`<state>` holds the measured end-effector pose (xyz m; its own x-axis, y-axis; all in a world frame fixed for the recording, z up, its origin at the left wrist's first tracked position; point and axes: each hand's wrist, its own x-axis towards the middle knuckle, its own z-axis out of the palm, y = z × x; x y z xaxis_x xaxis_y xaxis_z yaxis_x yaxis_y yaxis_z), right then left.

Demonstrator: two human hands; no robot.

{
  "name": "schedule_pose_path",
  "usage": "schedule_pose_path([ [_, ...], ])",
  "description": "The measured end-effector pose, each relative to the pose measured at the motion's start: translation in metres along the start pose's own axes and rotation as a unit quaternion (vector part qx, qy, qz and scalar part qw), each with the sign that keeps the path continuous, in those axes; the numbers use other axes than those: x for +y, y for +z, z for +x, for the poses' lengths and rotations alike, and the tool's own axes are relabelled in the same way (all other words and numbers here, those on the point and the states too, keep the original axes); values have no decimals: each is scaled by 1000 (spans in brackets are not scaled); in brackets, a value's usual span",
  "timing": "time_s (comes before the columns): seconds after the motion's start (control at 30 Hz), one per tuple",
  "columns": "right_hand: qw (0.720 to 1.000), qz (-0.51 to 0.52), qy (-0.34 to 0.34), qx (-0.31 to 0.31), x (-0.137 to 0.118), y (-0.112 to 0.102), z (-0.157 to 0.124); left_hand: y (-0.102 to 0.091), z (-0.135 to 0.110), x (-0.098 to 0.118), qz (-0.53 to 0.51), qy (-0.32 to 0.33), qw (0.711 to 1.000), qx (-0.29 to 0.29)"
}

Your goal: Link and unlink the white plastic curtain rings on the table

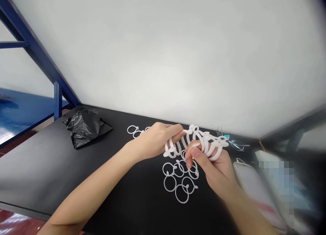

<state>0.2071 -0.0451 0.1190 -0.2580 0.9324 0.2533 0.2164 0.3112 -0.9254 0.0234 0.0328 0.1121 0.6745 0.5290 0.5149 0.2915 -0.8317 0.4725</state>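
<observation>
White plastic curtain rings [215, 152], each with a small eyelet, are threaded over the fingers of my right hand [220, 173]; its thumb and fingers curl together. My left hand [155, 139] reaches in from the left with its fingers closed, and more white rings hang round them. Its fingertips touch the rings strung between the two hands. Below the hands, several loose rings [182, 194] lie overlapping on the black table [127, 201]. A few others [132, 129] lie behind my left wrist, partly hidden by it.
A crumpled black plastic bag [85, 126] lies at the left of the table. Eyeglasses [236, 145] rest near the back wall, and a phone [257, 190] lies at the right beside a blurred pale object. A blue metal frame [58, 100] stands at the left.
</observation>
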Motion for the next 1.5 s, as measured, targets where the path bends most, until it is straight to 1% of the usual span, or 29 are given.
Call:
schedule_pose_path([
  [0.1, 1000, -5, -8, 19, 8, 4, 0, -1, 2, 3, -16, -19, 1000, -11],
  [0.27, 997, -36, -48, 48, 18, 16, 4, 2, 1, 10, -62, -55, 994, -68],
  [0.33, 996, -47, -41, 59, 18, 19, 5, 3, 0, 12, -77, -63, 993, -71],
  [0.4, 997, -34, -21, 66, 18, 19, 5, 3, -1, 12, -67, -65, 994, -52],
  [0.5, 996, -4, 8, 84, 16, 15, 5, 2, -2, 11, -6, -42, 999, -6],
  [0.57, 996, 9, 28, 86, 15, 11, 5, 2, -2, 9, 75, -3, 997, 12],
  [0.6, 996, 19, 40, 75, 14, 10, 4, 2, -2, 7, 124, 22, 992, 12],
  [0.67, 996, 46, 65, 30, 12, 9, 4, 4, -1, 5, 216, 67, 974, 1],
  [0.73, 994, 74, 76, -5, 12, 9, 4, 6, -1, 2, 265, 89, 960, -14],
  [0.77, 994, 81, 71, -7, 13, 9, 4, 7, 0, 1, 270, 92, 958, -18],
  [0.83, 996, 75, 45, 21, 15, 11, 3, 8, 0, -1, 256, 88, 962, -23],
  [0.9, 996, 59, 12, 58, 18, 14, 0, 8, 0, -1, 216, 84, 972, -26],
  [1.03, 994, 44, -20, 98, 21, 19, -7, 9, -2, 1, 87, 57, 994, -35],
  [1.13, 992, 27, -36, 117, 21, 22, -11, 12, -1, 2, 4, 34, 999, -39],
  [1.23, 989, 9, -48, 142, 19, 24, -13, 14, 2, 2, -58, 13, 998, -18],
  [1.33, 986, 7, -48, 157, 17, 24, -10, 14, 5, 1, -89, 8, 996, -9],
  [1.4, 987, 13, -40, 154, 16, 23, -8, 12, 6, 2, -97, 7, 995, -26],
  [1.5, 989, 25, -26, 143, 14, 20, -4, 6, 6, 6, -98, -11, 993, -58],
])
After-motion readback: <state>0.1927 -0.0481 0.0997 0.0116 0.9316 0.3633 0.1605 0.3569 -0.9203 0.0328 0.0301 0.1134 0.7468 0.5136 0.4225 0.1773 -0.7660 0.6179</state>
